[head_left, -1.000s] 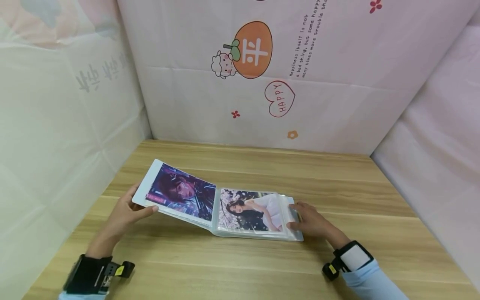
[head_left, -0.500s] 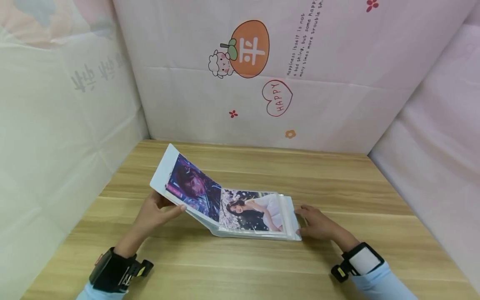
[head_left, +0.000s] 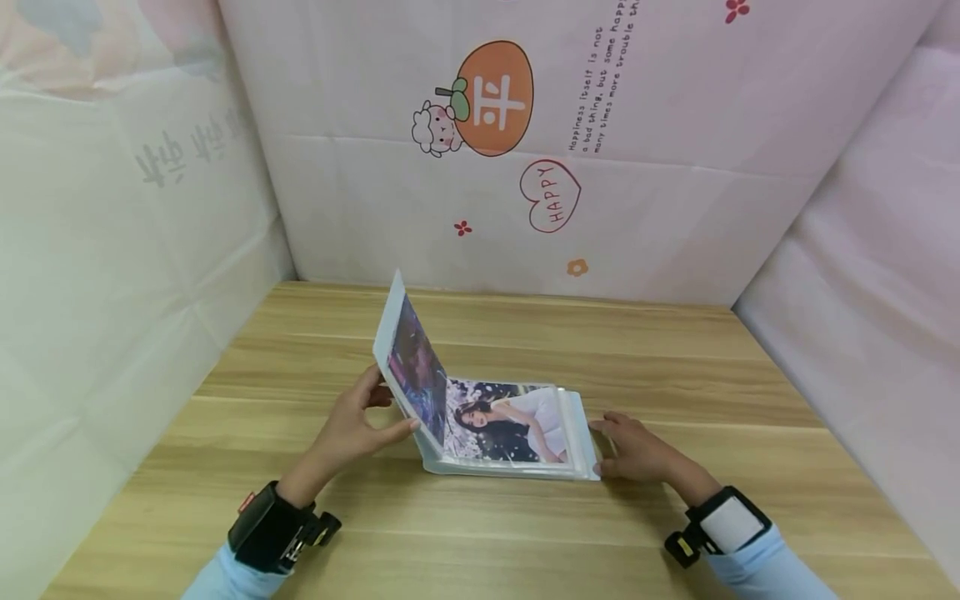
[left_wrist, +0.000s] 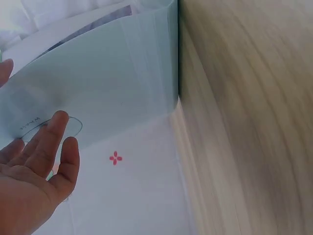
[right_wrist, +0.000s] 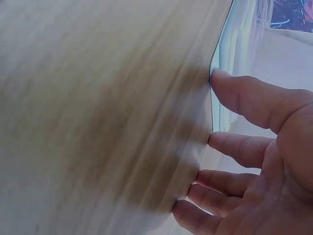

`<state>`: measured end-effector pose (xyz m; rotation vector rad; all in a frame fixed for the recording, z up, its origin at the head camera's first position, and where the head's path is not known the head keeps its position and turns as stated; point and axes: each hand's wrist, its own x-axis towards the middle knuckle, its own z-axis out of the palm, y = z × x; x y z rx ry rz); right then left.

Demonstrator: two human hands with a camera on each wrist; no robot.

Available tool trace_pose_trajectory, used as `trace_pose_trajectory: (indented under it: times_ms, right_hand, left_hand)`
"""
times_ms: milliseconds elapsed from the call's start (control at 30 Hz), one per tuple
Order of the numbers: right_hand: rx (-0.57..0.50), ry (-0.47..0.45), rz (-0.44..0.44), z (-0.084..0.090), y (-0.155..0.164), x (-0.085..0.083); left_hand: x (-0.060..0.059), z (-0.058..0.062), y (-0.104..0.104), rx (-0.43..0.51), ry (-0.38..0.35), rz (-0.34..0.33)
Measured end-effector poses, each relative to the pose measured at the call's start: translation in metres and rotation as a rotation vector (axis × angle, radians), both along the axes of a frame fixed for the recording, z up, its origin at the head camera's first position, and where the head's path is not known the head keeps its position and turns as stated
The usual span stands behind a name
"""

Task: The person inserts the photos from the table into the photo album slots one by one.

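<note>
A photo album (head_left: 517,475) with a pale blue cover lies part open on the table. Its left cover (head_left: 388,321) tilts up steeply with a purple picture on its inner side, while the right side lies flat, showing a photo of a person in white among blossoms. My left hand (head_left: 356,425) holds the raised cover, thumb at the near edge; in the left wrist view its fingers (left_wrist: 49,142) lie against the cover's outer face. My right hand (head_left: 637,448) rests by the album's right edge. Its thumb (right_wrist: 244,93) touches that edge and the other fingertips meet the tabletop.
The wood-grain table (head_left: 480,542) is bounded by white printed cloth: a back wall (head_left: 360,208), a left wall (head_left: 135,292) and a right wall (head_left: 862,275). Each wrist wears a black strap with a small camera.
My left hand has moved right, swinging the album's left cover from a low tilt to nearly upright. The right hand has slid slightly right, off the page to the album's edge.
</note>
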<state>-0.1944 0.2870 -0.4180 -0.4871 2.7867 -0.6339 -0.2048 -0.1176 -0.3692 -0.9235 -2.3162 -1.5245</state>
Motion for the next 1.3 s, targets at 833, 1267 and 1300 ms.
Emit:
trace_pose_trajectory:
  times_ms: [833, 1267, 1300]
  right_hand:
    - [-0.011, 0.007, 0.029, -0.003, 0.01, -0.002]
    - [-0.054, 0.013, 0.037, -0.003, 0.011, -0.003]
    - [-0.053, 0.013, 0.039, -0.003, 0.011, -0.003]
  left_hand:
    - [-0.012, -0.046, 0.026, -0.49, 0.017, -0.256]
    - [-0.011, -0.044, 0.027, -0.634, -0.1, -0.309]
    - [-0.011, -0.044, 0.028, -0.646, -0.102, -0.314]
